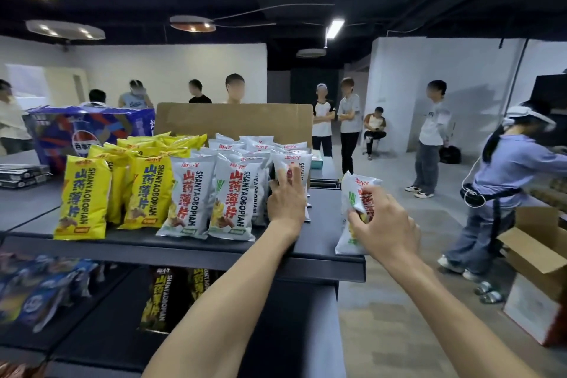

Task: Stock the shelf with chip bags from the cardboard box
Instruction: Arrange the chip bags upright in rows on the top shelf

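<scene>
My left hand (287,198) rests against the rightmost white chip bag (293,173) that stands on the top shelf (322,252). The fingers (296,176) are straight and a little spread, and they lie flat on the front of this bag, pointing to about 12 o'clock. The bag is upright, behind my fingers, at the right end of the white row. I do not curl the fingers around it; they only press on its face.

My right hand (385,224) holds another white chip bag (357,209) near the right edge of the shelf. The thumb and the curled fingers close around the middle of the bag from its right side, so the bag lies at about 10 o'clock from my palm. Its top corner rises above my knuckles toward 11 o'clock, and its bottom end hangs below my hand toward 7 o'clock, near the shelf edge. I cannot tell if the bottom touches the shelf.

At 9 o'clock from my left hand stand two more rows of white bags (211,193), and further to 9 o'clock the yellow chip bags (86,196), all upright and close together. Behind the rows, at 12 o'clock, a flap of the cardboard box (236,120) stands up. At 10 o'clock from it is a blue Pepsi carton (92,126). On the lower shelf, at 7 o'clock, stand dark chip bags (159,298).
</scene>
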